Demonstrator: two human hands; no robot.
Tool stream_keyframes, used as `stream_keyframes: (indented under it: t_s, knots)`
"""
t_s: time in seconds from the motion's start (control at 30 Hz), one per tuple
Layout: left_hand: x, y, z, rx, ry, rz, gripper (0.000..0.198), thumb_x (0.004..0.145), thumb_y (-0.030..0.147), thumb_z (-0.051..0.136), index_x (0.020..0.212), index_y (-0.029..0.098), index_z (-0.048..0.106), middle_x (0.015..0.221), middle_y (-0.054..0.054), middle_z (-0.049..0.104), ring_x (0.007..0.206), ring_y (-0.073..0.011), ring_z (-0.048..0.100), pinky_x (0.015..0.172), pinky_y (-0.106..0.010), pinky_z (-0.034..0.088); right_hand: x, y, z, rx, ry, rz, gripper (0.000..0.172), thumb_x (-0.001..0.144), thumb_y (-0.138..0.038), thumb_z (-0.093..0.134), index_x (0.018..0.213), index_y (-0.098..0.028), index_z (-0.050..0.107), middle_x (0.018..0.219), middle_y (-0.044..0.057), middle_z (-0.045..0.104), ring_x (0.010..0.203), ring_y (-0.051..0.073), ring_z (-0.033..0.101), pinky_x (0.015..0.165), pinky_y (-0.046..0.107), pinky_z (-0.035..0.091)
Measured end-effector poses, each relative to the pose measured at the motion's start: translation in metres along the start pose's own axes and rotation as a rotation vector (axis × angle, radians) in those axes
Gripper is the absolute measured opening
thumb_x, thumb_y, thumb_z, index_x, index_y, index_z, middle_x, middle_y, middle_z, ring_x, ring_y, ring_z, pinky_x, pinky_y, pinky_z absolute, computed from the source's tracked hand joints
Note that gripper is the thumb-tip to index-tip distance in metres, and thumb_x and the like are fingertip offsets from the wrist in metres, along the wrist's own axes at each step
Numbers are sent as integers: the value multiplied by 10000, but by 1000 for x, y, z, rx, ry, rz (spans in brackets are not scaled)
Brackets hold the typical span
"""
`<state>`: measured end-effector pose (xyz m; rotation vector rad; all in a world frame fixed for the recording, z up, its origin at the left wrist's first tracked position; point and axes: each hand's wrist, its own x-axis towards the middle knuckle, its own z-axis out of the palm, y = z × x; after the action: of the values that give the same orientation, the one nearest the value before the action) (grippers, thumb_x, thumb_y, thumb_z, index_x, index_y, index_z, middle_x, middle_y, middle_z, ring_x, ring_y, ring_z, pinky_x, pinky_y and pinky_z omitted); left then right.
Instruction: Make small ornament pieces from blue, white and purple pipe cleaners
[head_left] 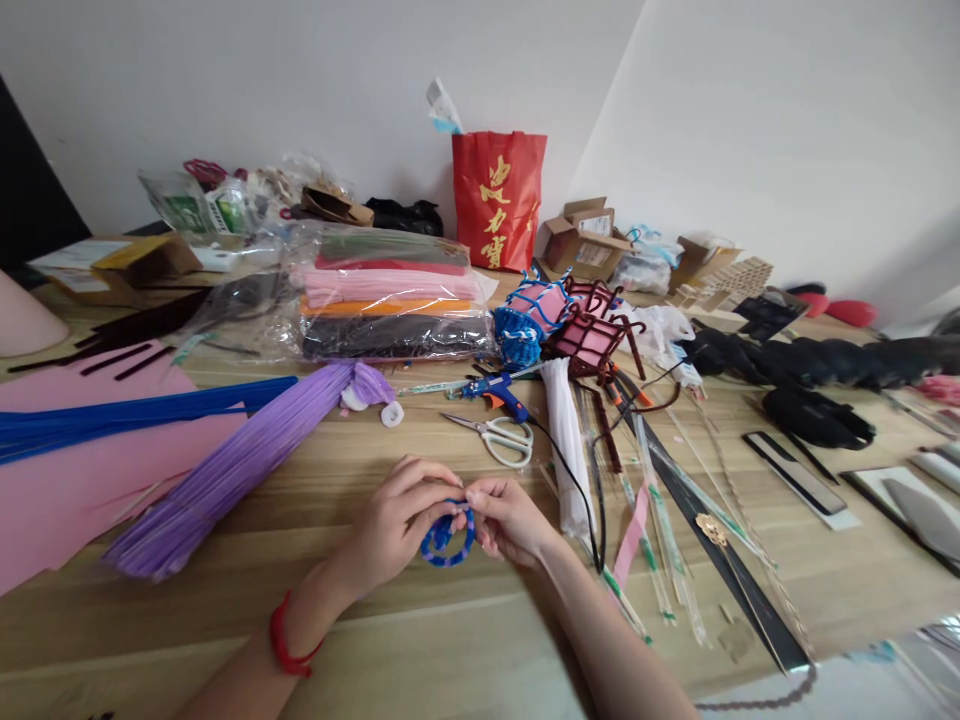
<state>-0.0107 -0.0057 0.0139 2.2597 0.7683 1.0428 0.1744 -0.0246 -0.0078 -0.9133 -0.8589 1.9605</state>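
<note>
Low in the middle of the frame, both hands meet over the pale wooden surface. The left hand, a red cord on its wrist, and the right hand each have their grip closed on a small ring of twisted blue fuzzy wire. The ring hangs between them just above the wood, pinched at its top from both sides, which looks like a way to keep the coil from springing loose while the fingers work it.

Just beyond the hands lie white-handled scissors and a blue hot-glue gun, its black cord trailing down toward the right wrist; both sit within easy reach. To the left, a long bundle of purple fuzzy wires slants across the surface, with a bundle of dark blue ones lying over a sheet of pink paper.

Further back, a clear plastic bag of stacked coloured wires sits centre frame, and a red bag with gold lettering leans against the wall. Right of centre stand small pink lanterns framed in blue and dark red wire.
</note>
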Motion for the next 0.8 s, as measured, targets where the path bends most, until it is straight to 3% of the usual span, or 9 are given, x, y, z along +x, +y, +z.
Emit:
stream_keyframes:
  t_s: [0.2,0.5,0.8]
  knots:
    - [1,-4,0,58,119,-58,216,883,160,435,913,219,641,901,-49,630,881,-176,566,790,-313,458,-4,-7,2,6,-83,72,301,690,-329,737,872,-96,681,782,69,703,445,57,583,359,111,453]
    - [3,1,2,67,88,-139,174,890,217,435,795,191,579,779,-39,595,781,-171,544,722,-296,450,-3,-4,6,-26,51,-5,203,614,-254,791,729,-103,716,628,57,702,394,61,544,393,153,472]
    - [1,-4,6,92,32,-211,209,907,221,397,744,194,525,749,-26,547,763,-168,490,699,-302,412,-3,-3,10,-293,88,-169,191,648,-318,751,722,-142,739,660,50,704,469,91,538,449,198,441]
